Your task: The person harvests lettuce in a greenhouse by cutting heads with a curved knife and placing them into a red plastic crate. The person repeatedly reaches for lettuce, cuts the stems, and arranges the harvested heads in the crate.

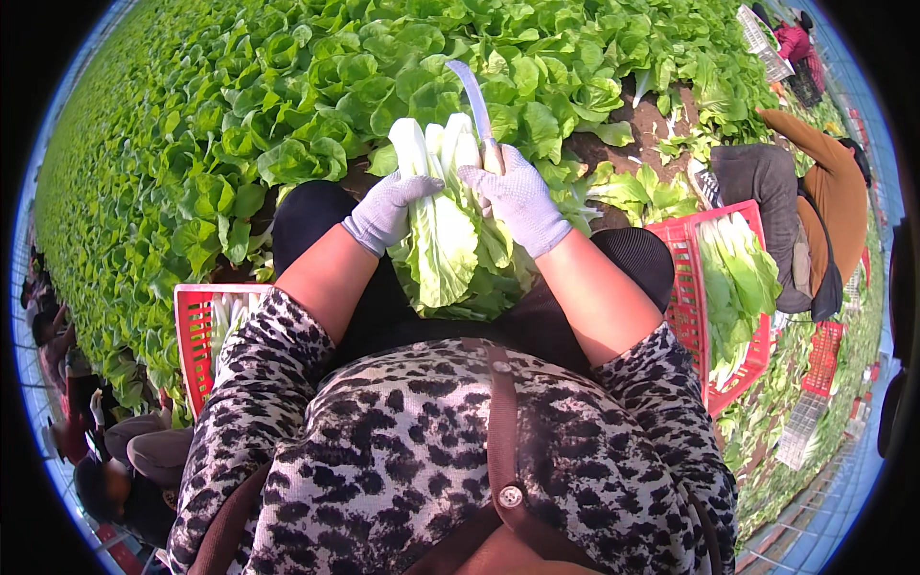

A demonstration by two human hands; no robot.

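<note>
Both hands wear pale, dotted work gloves. My left hand (394,208) grips leafy greens (440,251) from the left side, thumb across the stalks; their white stalk ends point away from me and the leaves hang between my knees. On the other side, my right hand (519,192) holds the handle of a curved-blade knife (474,97) and also touches the greens. The blade points up and away, beyond the stalk ends. My right palm and some of its fingers are hidden.
A red plastic crate (683,287) of greens stands at my right, another red crate (188,345) at my left. Leafy plants (287,93) grow densely ahead. Cut leaves lie on the soil (611,154). One person (834,201) crouches beyond the right crate; other people are at lower left and upper right.
</note>
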